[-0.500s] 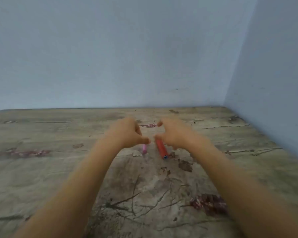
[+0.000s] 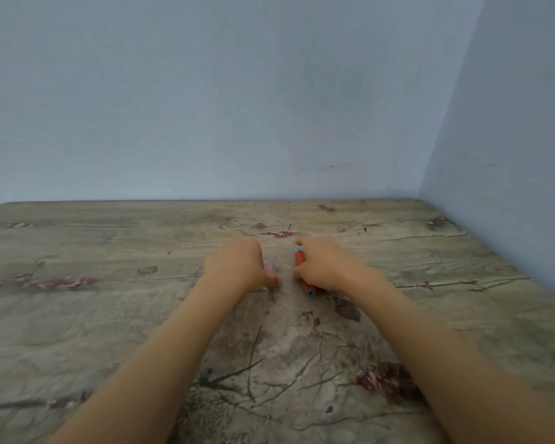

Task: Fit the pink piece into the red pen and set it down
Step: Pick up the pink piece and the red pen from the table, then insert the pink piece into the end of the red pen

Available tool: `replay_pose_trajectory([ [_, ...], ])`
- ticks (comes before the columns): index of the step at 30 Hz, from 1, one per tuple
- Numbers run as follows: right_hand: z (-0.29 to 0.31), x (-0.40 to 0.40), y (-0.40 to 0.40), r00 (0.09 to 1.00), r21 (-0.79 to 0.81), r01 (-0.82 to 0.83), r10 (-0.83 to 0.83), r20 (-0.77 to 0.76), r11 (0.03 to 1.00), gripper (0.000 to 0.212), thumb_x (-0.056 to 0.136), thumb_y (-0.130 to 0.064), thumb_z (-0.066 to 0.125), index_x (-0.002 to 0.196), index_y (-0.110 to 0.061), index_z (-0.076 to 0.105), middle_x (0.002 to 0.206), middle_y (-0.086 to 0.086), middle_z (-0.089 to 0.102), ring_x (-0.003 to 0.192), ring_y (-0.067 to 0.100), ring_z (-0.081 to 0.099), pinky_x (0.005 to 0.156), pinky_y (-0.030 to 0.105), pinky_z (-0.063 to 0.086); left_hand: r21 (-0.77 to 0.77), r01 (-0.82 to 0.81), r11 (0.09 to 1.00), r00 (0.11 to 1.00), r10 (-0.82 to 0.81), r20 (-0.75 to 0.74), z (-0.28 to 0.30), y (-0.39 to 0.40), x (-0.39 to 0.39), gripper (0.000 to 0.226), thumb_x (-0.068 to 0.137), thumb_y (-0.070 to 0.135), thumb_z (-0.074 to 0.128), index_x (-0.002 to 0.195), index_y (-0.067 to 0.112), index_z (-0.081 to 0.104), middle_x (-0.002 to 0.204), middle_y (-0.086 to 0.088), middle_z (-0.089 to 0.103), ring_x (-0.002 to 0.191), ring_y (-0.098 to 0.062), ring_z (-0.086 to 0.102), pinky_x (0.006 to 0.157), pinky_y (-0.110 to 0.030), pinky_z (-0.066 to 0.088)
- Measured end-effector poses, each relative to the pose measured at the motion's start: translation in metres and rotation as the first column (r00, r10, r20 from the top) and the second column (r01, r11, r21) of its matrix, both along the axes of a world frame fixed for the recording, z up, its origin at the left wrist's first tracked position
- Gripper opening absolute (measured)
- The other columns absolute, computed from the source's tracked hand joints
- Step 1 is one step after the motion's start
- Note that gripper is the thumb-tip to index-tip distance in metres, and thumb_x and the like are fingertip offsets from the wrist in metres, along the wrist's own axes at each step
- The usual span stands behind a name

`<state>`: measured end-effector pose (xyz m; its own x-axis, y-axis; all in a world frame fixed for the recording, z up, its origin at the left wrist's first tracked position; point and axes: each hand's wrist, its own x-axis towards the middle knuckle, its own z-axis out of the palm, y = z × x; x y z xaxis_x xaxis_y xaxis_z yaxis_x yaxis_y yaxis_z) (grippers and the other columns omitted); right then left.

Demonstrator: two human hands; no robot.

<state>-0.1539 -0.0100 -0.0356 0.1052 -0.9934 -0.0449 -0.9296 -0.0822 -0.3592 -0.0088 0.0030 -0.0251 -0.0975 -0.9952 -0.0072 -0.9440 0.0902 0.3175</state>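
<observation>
The red pen (image 2: 301, 259) has a blue tip at each visible end and lies along the table under my right hand (image 2: 324, 267), whose fingers curl around its middle. The pink piece (image 2: 270, 266) is small and blurred, showing just past the fingers of my left hand (image 2: 237, 267), which closes over it low on the table. The two hands are a short gap apart, and the pen and pink piece are separate.
The worn wood-patterned table (image 2: 109, 315) has dark cracks and reddish stains. A pale blue wall (image 2: 237, 107) runs along its far edge and another wall (image 2: 510, 155) closes the right side, forming a corner.
Both hands have dropped lower and apart onto the table. The right hand now wraps the red pen, and the left hand covers the pink piece, which has shifted left.
</observation>
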Motion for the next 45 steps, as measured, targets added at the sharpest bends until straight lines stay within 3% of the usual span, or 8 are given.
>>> replay_pose_trajectory([
  [3,0.000,-0.001,-0.002,0.997,-0.035,0.007,-0.004,0.080,0.999,0.058,0.079,-0.024,0.058,0.134,-0.016,0.040,0.126,0.016,0.057,0.096,0.031,0.060,0.072,0.039,0.053,-0.009,-0.010,1.000,1.000,0.010,-0.015,-0.001,-0.001,0.003,0.037,0.073,0.043,0.065,0.077,0.006,0.071,0.076,-0.009,0.065,0.083,-0.028,0.065,0.071,-0.035,0.050],
  [7,0.001,-0.004,-0.005,0.962,-0.083,0.023,0.000,0.275,0.996,0.063,0.083,-0.018,0.055,0.141,-0.021,0.032,0.120,0.018,0.063,0.079,0.031,0.062,0.070,0.038,0.054,-0.023,-0.033,0.999,0.999,0.032,-0.013,-0.003,-0.003,0.004,0.041,0.074,0.046,0.063,0.078,0.006,0.071,0.081,-0.011,0.068,0.084,-0.029,0.065,0.074,-0.036,0.052],
  [10,0.001,-0.008,-0.007,0.900,-0.088,0.058,-0.014,0.436,0.994,0.057,0.086,-0.017,0.051,0.140,-0.027,0.033,0.102,0.015,0.067,0.049,0.023,0.062,0.045,0.025,0.052,-0.026,-0.041,0.999,0.999,0.041,-0.002,-0.002,-0.003,0.004,0.042,0.075,0.048,0.061,0.079,0.007,0.071,0.081,-0.010,0.067,0.085,-0.029,0.064,0.076,-0.038,0.053],
  [14,0.005,-0.012,-0.009,0.750,-0.053,0.125,-0.059,0.659,0.991,0.060,0.090,-0.012,0.048,0.142,-0.029,0.024,0.106,0.021,0.063,0.030,0.011,0.056,0.029,0.018,0.037,-0.024,-0.033,0.999,0.999,0.033,-0.011,-0.002,-0.004,0.006,0.043,0.074,0.048,0.062,0.076,0.006,0.069,0.074,-0.010,0.063,0.085,-0.030,0.064,0.076,-0.040,0.053],
  [21,0.008,-0.019,-0.011,0.470,-0.008,0.281,-0.130,0.873,0.960,0.044,0.091,-0.006,0.044,0.130,-0.023,0.030,0.065,0.016,0.062,0.027,0.011,0.049,0.029,0.019,0.031,-0.038,0.050,0.998,0.964,-0.058,-0.258,0.009,-0.004,0.006,0.031,0.073,0.034,0.068,0.069,0.004,0.074,0.049,-0.004,0.048,0.044,-0.014,0.039,0.043,-0.023,0.029],
  [27,0.011,-0.022,-0.014,0.246,0.099,0.331,-0.187,0.951,0.938,0.035,0.091,-0.005,0.044,0.121,-0.019,0.032,0.055,0.013,0.058,0.026,0.010,0.046,0.031,0.021,0.030,-0.002,0.131,0.991,0.923,-0.123,-0.364,0.017,-0.002,0.002,0.020,0.071,0.034,0.072,0.059,0.019,0.068,0.054,-0.003,0.054,0.057,-0.018,0.049,0.054,-0.028,0.038],
  [39,0.010,-0.023,-0.013,0.099,0.161,0.311,-0.201,0.975,0.937,0.025,0.090,-0.002,0.046,0.110,-0.014,0.035,0.040,0.005,0.060,0.028,0.012,0.046,0.033,0.022,0.036,0.017,0.143,0.990,0.899,-0.123,-0.420,0.022,0.002,-0.002,0.017,0.070,0.032,0.073,0.062,0.017,0.070,0.051,-0.001,0.051,0.060,-0.020,0.050,0.057,-0.031,0.041],
  [45,0.011,-0.023,-0.014,0.073,0.193,0.313,-0.226,0.971,0.930,0.027,0.090,-0.001,0.046,0.113,-0.012,0.037,0.057,0.013,0.058,0.029,0.012,0.046,0.036,0.022,0.038,0.021,0.136,0.991,0.902,-0.115,-0.416,0.023,0.002,-0.001,0.017,0.071,0.031,0.073,0.062,0.018,0.069,0.052,-0.002,0.051,0.061,-0.020,0.050,0.059,-0.031,0.040],
])
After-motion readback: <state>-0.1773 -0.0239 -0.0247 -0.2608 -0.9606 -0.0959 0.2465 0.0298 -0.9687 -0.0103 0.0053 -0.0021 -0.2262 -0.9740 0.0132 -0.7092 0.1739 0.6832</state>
